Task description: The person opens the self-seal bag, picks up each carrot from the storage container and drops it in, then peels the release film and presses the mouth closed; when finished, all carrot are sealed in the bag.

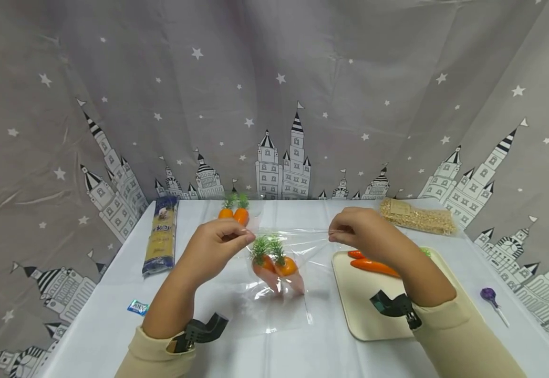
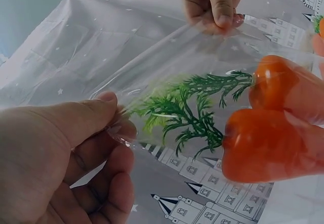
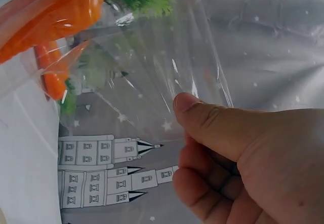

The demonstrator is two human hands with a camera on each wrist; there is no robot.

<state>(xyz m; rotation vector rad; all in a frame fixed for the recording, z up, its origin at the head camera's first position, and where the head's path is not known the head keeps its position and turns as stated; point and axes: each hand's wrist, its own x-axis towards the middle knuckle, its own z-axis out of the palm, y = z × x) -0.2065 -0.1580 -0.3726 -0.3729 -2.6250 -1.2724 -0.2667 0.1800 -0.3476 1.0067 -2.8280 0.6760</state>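
Note:
Between both hands a clear plastic bag [image 1: 314,249] is stretched above the table. Inside it are two toy carrots [image 1: 286,266] with green leafy tops [image 2: 187,110], their tips pointing down toward the table. My left hand [image 1: 215,247] pinches the bag's upper left corner between thumb and curled index finger. At the upper right, my right hand [image 1: 364,231] pinches the other corner the same way, as the thumb [image 3: 202,115] in the right wrist view shows. The right forearm passes over a cream tray [image 1: 359,315], partly hiding an orange carrot [image 1: 373,266] on it.
Behind the left hand lie more carrots [image 1: 241,215] in clear plastic. A pasta packet [image 1: 161,236] and a small blue-green sachet [image 1: 137,307] are at left. A grain-filled bag [image 1: 418,216] lies at back right, a purple lollipop [image 1: 489,295] right of the tray.

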